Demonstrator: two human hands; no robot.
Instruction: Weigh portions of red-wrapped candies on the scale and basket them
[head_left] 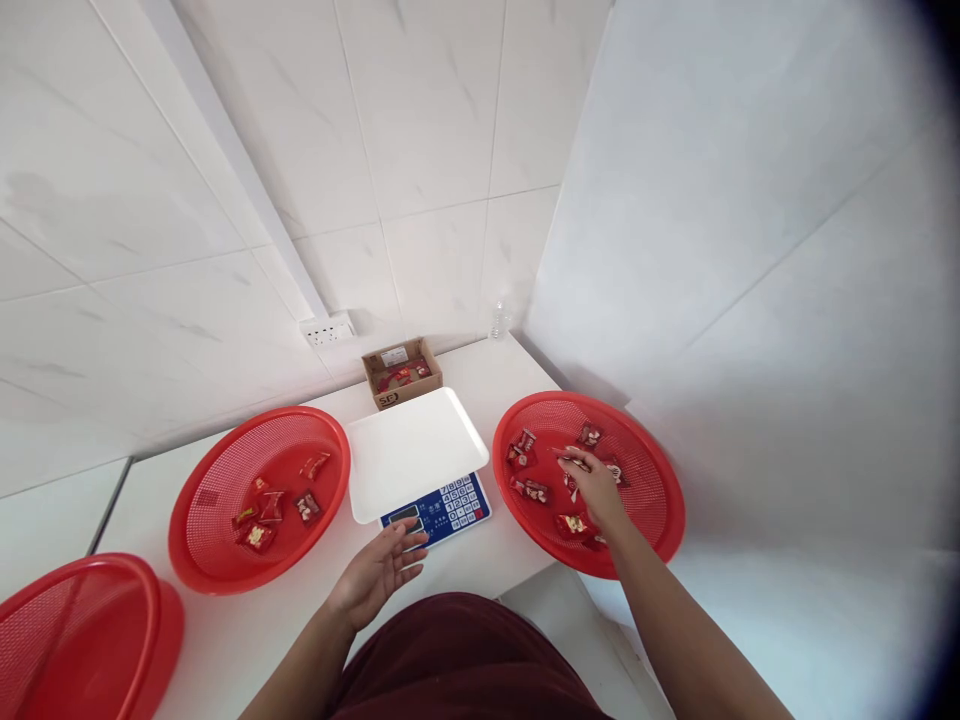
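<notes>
Around the right hand point(592, 484), its digits nearly pinched together, wrapped packets point(534, 490) were spread in a basket point(547, 415); whether one was gripped could not be told. The left hand point(376, 572), half-open, was held empty near the scale point(463, 506). Packets were best pinched singly.

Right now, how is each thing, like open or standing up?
Left hand: open
Right hand: inside right basket, grip unclear
Right basket: open, holding packets
Middle basket: open, holding packets
Far-left basket: open, partly visible
Cardboard box: open, holding packets
Scale: partly covered by tray
Bottle: upright
</notes>
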